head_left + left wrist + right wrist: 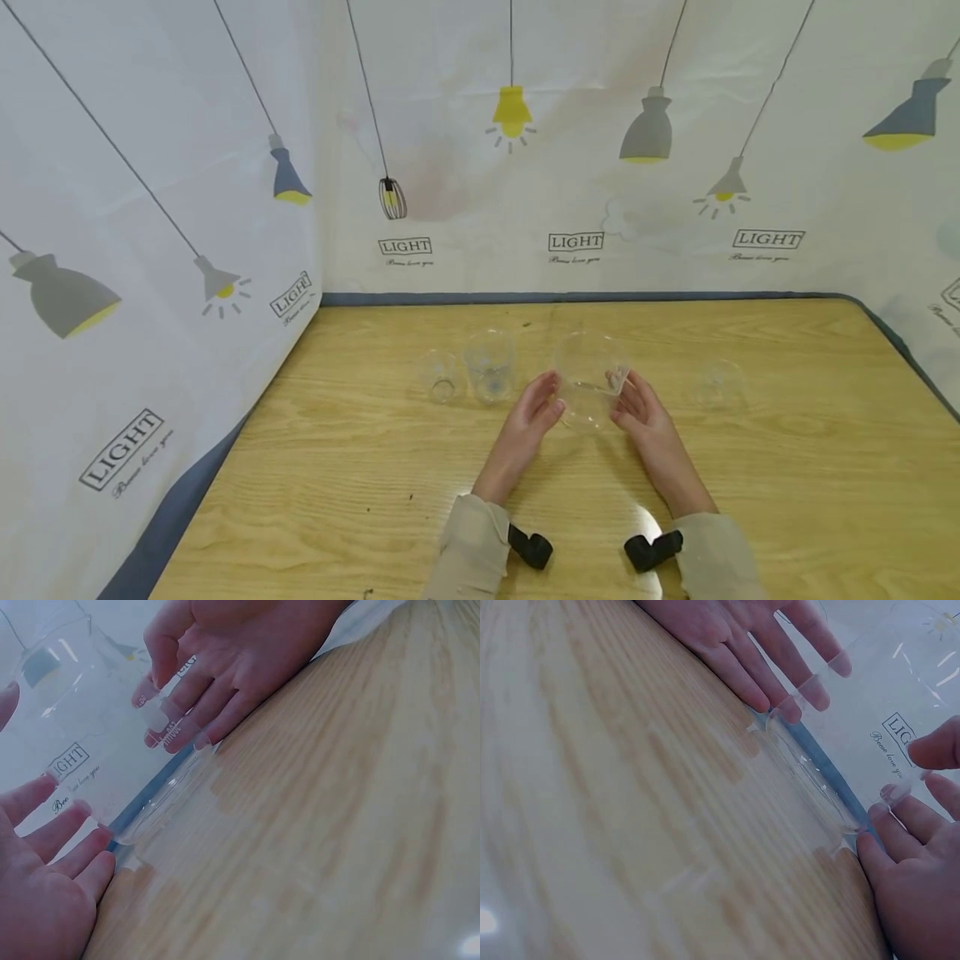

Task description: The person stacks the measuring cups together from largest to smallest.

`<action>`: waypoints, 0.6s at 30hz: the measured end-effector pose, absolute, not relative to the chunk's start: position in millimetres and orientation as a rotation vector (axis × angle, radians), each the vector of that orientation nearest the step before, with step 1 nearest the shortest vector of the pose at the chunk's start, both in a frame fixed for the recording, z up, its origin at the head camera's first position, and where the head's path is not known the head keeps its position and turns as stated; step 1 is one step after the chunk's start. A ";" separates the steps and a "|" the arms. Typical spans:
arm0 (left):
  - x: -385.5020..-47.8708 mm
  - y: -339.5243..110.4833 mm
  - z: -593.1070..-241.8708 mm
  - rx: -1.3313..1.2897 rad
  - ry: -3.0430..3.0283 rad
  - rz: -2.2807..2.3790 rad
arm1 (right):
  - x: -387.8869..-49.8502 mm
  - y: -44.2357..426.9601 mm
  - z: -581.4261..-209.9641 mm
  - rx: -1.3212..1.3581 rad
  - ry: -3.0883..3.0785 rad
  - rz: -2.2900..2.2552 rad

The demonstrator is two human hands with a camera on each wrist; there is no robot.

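Observation:
A large clear glass beaker [588, 400] with white printed markings is between my two hands, its base at the wooden tabletop. My left hand [536, 404] is at its left side, fingers nearly straight and thumb apart from them. On the other side my right hand [645, 412] has its fingers along the glass near the white print. In the left wrist view the beaker [97, 742] shows my left fingers [75, 825] low by its wall. The right wrist view shows the beaker [832, 727] with my right thumb away from the fingers. Exact contact is hard to tell through the glass.
Left of the hands stand a small clear glass vessel [441, 379] and a larger clear beaker [490, 367]. Another faint clear glass vessel [722, 385] is to the right. A printed white curtain [480, 275] borders the wooden table [337, 483].

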State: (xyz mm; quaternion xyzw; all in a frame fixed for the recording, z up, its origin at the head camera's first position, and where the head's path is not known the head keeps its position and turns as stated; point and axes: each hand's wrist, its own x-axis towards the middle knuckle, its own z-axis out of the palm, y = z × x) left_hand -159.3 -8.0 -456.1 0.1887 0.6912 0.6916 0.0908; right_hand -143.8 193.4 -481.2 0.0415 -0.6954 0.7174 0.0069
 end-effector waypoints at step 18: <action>-158.8 -8.3 -455.7 0.504 2.022 2.069 | -144.6 194.5 -480.3 0.119 -2.230 2.179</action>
